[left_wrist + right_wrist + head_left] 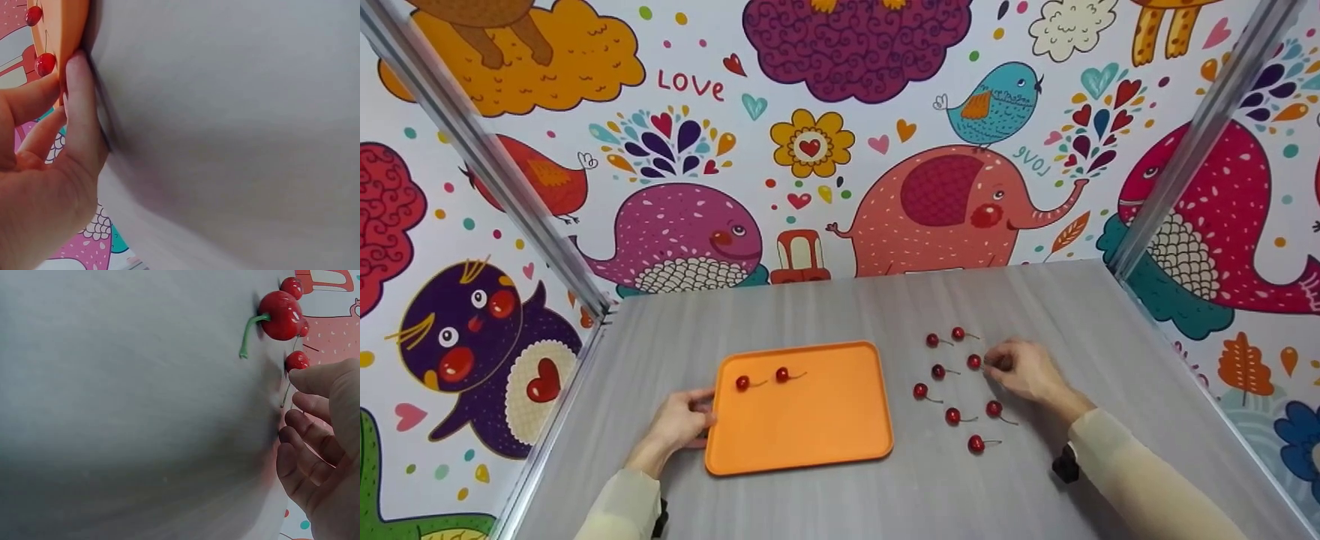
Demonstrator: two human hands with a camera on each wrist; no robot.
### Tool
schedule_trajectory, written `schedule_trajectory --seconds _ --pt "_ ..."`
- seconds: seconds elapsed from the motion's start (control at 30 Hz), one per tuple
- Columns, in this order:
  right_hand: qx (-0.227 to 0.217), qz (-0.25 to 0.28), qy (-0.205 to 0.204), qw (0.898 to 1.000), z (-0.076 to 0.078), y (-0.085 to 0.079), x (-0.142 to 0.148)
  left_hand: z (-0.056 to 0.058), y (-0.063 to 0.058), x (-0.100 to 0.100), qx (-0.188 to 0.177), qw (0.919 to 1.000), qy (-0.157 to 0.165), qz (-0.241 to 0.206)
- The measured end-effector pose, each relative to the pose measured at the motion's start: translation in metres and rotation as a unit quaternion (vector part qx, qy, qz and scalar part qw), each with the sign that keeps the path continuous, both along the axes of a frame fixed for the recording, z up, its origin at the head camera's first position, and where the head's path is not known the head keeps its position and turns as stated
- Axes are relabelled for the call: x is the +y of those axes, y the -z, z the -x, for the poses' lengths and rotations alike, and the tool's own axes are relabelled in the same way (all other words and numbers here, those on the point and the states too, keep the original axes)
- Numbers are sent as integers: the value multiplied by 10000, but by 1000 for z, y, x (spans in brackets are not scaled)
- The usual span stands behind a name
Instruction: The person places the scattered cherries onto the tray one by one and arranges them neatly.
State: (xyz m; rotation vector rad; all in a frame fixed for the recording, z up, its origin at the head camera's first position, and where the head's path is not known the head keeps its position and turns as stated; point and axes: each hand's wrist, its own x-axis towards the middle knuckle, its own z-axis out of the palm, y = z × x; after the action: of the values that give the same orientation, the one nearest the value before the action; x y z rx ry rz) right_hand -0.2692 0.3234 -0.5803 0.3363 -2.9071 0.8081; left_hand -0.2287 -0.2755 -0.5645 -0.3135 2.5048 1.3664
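Observation:
An orange tray lies on the table, two red cherries with stems near its far left corner. My left hand grips the tray's left edge, fingers on both sides of the rim in the left wrist view. Right of the tray, several red cherries are scattered on the table. My right hand is beside one cherry, fingertips close to its stem. In the right wrist view the thumb tip overlaps a cherry, with a gap between thumb and index finger. A larger-looking cherry sits nearer that camera.
The grey wood-grain table ends at a wall printed with cartoon animals. Metal posts rise at the table's left and right back corners. One cherry is the closest to the front edge.

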Motion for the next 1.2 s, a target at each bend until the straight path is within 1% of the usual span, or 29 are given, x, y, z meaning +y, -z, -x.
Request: schedule_trajectory --seconds 0.13,0.37,0.57,0.67,0.77,1.0,1.2 --pt "189 -102 -23 9998 3 3 -4 0 1 0 9 10000 -35 28" --pt "287 -68 55 9995 3 6 -6 -1 2 1 64 10000 6 21" --pt "556 -117 -61 9984 4 9 -3 -1 3 2 78 9999 -18 -94" --pt "568 -118 -105 9983 4 9 -2 -1 4 2 62 9999 -38 -96" --pt "445 -48 -80 9990 4 7 -3 -1 4 2 59 9999 -31 -86" --pt "-93 164 -29 9998 5 0 -4 -2 2 2 65 10000 -27 -64" --pt "-208 320 -32 9993 5 -1 -4 -2 2 2 85 10000 -19 -39"
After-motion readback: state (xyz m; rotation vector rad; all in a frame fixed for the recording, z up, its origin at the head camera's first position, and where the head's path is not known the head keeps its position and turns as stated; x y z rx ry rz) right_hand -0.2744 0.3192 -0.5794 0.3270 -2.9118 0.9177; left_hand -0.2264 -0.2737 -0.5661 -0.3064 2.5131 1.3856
